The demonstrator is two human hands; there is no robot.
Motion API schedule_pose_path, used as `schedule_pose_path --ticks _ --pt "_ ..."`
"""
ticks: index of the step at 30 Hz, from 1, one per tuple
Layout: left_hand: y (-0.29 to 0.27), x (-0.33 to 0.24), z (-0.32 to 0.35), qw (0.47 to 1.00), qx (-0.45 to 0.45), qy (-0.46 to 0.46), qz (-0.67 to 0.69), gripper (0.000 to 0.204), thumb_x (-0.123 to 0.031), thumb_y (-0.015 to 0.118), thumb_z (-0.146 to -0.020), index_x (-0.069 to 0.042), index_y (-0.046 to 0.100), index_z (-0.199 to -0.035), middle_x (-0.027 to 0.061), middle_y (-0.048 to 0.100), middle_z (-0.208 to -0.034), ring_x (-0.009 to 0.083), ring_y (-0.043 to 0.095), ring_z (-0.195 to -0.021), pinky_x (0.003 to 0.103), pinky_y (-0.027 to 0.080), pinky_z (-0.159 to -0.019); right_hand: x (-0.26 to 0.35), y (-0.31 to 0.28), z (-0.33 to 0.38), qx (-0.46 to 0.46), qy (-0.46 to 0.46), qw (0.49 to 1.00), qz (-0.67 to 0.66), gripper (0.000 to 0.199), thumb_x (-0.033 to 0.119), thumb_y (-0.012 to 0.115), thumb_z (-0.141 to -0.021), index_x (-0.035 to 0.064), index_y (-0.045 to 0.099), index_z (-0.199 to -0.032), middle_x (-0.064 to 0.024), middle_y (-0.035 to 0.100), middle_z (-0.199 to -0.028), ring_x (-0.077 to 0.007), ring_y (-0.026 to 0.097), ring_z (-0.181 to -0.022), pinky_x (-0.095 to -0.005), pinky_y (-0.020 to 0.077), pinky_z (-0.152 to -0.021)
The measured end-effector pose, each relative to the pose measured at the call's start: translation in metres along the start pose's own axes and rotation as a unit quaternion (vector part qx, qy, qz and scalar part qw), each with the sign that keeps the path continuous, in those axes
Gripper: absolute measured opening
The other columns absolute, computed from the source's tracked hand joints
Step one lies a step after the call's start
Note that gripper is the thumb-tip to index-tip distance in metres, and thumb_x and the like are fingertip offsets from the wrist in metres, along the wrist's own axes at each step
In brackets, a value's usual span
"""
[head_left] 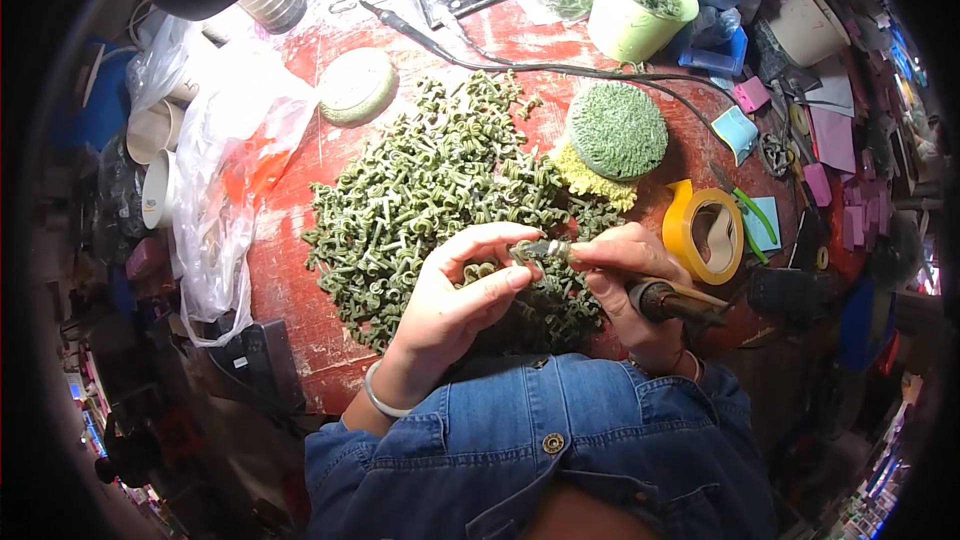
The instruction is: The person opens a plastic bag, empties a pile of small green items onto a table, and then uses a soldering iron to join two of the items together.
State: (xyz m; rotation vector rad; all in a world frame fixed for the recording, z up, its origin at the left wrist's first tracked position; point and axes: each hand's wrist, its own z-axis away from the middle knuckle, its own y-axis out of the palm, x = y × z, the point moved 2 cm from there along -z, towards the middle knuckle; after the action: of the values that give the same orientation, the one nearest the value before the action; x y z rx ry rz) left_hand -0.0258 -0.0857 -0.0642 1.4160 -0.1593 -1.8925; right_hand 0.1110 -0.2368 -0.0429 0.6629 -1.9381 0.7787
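Above the near side of a large pile of small curled green pieces (430, 175), both of my hands meet. My left hand (458, 290) pinches one green curled piece (522, 254) between thumb and fingertips. In my right hand (630, 272) is a slim hand tool (668, 300) with a dark, brownish rear end. Its narrow metallic tip points left and meets the piece; the exact kind of tool cannot be made out. My right fingers hide the tool's middle. A silver bangle (383, 395) circles my left wrist.
Right of the pile are a round green textured pad (617, 130), yellow tape roll (703, 235) and green-handled pliers (750, 225). Beyond stand a light green bucket (640, 15) and a cabled pen-like tool (400, 28). Plastic bags (235, 130) lie left, near a round pale lid (357, 87).
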Motion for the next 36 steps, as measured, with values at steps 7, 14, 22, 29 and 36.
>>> schedule_pose_path --ticks 7,14,22,29,36 --pt "-0.004 0.001 0.001 0.999 0.012 -0.035 0.032 0.045 -0.004 0.072 -0.091 -0.005 0.059 -0.134 0.0073 0.068 -0.098 0.0034 0.048 -0.063 0.017 0.035 -0.054 -0.004 0.005 0.013 -0.041 0.113 0.986 -0.112 0.019 -0.001 0.074 -0.089 -0.0023 0.073 -0.109 -0.0133 0.075 -0.098 -0.0209 0.072 -0.084 -0.0313 0.0561 -0.076" --pt "-0.004 0.002 0.000 0.997 0.023 -0.038 0.056 0.046 -0.003 0.071 -0.091 -0.005 0.058 -0.135 0.0074 0.068 -0.098 0.0032 0.046 -0.061 0.016 0.034 -0.053 -0.007 0.003 0.010 -0.053 0.020 0.998 0.010 0.017 0.001 0.075 -0.088 -0.0018 0.074 -0.106 -0.0139 0.077 -0.098 -0.0212 0.073 -0.083 -0.0308 0.0561 -0.073" --pt "-0.005 0.005 -0.001 0.996 0.019 -0.057 0.064 0.044 -0.003 0.071 -0.092 -0.005 0.059 -0.134 0.0079 0.067 -0.098 0.0038 0.046 -0.062 0.016 0.034 -0.053 -0.007 0.003 0.008 -0.051 0.017 0.999 -0.010 0.022 -0.001 0.076 -0.086 -0.0006 0.075 -0.108 -0.0129 0.076 -0.096 -0.0197 0.071 -0.079 -0.0300 0.0554 -0.071" --pt "-0.003 0.003 0.000 0.996 0.049 -0.028 0.066 0.038 -0.005 0.071 -0.094 -0.004 0.062 -0.131 0.0043 0.069 -0.097 0.0013 0.048 -0.062 0.016 0.034 -0.052 -0.010 0.006 0.015 -0.069 0.075 0.994 -0.046 0.020 -0.002 0.076 -0.086 -0.0010 0.075 -0.106 -0.0115 0.077 -0.099 -0.0193 0.071 -0.082 -0.0306 0.0552 -0.076" --pt "0.001 0.004 -0.001 0.966 -0.014 0.169 -0.193 0.039 0.000 0.078 -0.087 -0.007 0.066 -0.124 -0.0009 0.065 -0.097 0.0065 0.060 -0.088 0.022 0.049 -0.081 -0.012 0.002 0.016 -0.114 0.081 0.983 -0.115 0.014 -0.004 0.063 -0.098 -0.0106 0.068 -0.109 -0.0204 0.071 -0.113 -0.0209 0.072 -0.093 -0.0322 0.0601 -0.082"
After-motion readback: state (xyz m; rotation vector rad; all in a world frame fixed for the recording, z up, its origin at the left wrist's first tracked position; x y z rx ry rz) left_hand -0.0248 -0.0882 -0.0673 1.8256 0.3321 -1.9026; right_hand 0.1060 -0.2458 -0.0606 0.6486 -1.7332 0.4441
